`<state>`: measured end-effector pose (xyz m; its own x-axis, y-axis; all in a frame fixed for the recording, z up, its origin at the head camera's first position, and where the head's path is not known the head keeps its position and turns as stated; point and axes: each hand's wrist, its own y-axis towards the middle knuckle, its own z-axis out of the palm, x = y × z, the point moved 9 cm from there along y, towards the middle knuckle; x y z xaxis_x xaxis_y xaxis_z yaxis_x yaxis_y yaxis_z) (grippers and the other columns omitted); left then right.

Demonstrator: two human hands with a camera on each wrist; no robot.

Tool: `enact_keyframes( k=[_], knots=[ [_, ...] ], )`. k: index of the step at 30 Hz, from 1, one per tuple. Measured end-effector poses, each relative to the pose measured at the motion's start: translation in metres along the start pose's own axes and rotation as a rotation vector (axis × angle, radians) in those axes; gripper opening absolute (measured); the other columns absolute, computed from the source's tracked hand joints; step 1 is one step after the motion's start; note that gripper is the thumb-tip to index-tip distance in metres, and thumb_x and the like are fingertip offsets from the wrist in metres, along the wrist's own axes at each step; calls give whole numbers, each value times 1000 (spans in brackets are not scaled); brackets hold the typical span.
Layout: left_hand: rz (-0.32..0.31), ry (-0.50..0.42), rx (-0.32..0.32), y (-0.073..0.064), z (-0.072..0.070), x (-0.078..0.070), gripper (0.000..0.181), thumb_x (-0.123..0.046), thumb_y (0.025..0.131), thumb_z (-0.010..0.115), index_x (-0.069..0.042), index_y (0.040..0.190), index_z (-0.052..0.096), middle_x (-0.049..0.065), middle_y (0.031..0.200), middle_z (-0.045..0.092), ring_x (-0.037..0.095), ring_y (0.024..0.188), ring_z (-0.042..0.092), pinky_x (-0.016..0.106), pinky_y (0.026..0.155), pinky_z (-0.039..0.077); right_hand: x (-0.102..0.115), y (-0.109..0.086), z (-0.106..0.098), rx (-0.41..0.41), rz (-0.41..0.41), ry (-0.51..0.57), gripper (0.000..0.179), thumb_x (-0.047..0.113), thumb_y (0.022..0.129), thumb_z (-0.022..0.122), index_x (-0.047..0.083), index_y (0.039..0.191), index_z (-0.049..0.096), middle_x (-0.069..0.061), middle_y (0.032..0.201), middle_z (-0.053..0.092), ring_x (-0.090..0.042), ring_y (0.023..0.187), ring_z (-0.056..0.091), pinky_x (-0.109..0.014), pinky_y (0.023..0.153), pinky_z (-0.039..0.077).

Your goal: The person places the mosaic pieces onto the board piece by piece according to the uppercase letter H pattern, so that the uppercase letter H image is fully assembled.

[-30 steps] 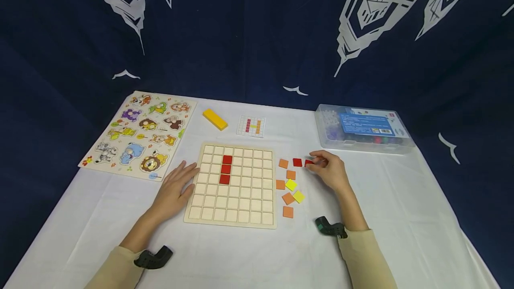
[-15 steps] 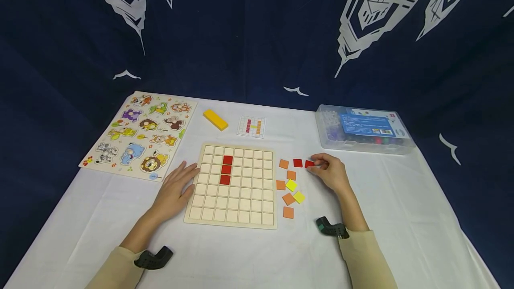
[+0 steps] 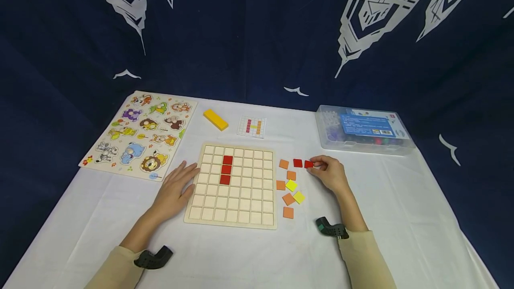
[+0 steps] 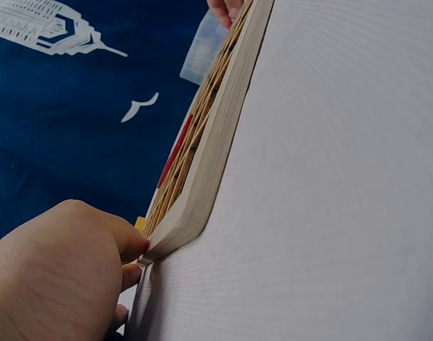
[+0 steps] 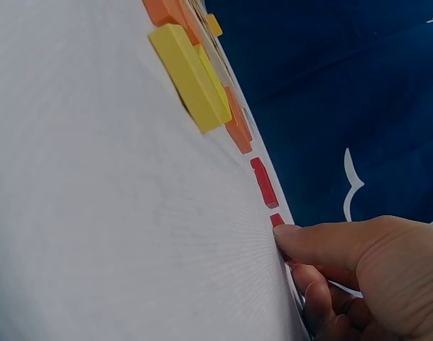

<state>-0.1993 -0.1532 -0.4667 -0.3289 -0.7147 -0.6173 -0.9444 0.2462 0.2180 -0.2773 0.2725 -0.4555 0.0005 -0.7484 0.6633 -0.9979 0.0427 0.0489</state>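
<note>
A pale wooden grid board [image 3: 241, 204] lies flat on the table, with a column of three red tiles [image 3: 226, 170] in its upper left cells. Along the board's left edge rests my left hand [image 3: 173, 191], fingers fairly straight; in the left wrist view its thumb touches the rim near a corner. Right of the board, my right hand [image 3: 331, 174] pinches a red square tile [image 3: 308, 164] by its edges, low at the tabletop. Another red tile [image 3: 297, 163] lies just left of it. The right wrist view shows the thumb [image 5: 302, 238] against the pinched tile.
Several orange tiles [image 3: 288, 212] and two yellow tiles [image 3: 291, 185] lie between board and right hand. Behind the board are a small pattern card [image 3: 251, 126] and a yellow block [image 3: 215, 120]. An animal puzzle [image 3: 140, 137] lies left; a clear plastic box [image 3: 365, 129] stands back right.
The right hand's fingertips have come slightly nearer the person and settled at the red tile, which now shows more fully. The left hand has stayed in place.
</note>
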Motion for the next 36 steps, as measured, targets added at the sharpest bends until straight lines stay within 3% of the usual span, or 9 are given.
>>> enact_keyframes(
  k=[24,29,36],
  knots=[
    [10,-3,-3,0,0,1,46,-4,94,55,-2,140,51,18,151,43,42,147,23,58,119,15,10,-2,-4,-7,-25,-13,24,10,83,77,-1,103,70,-14,87,67,-19,70,48,-21,57,39],
    [8,-2,-3,1,0,1,46,-4,94,56,-1,140,51,18,151,43,42,147,22,58,119,15,40,-5,-1,2,-56,13,25,12,83,77,0,104,70,-13,90,66,-20,73,51,-20,58,42],
    [16,5,-1,3,0,2,46,-5,94,55,-1,140,51,18,151,43,42,147,22,58,120,14,113,-19,21,24,-201,78,23,11,80,80,2,100,71,-10,86,63,-17,68,49,-20,53,39]
  ],
)
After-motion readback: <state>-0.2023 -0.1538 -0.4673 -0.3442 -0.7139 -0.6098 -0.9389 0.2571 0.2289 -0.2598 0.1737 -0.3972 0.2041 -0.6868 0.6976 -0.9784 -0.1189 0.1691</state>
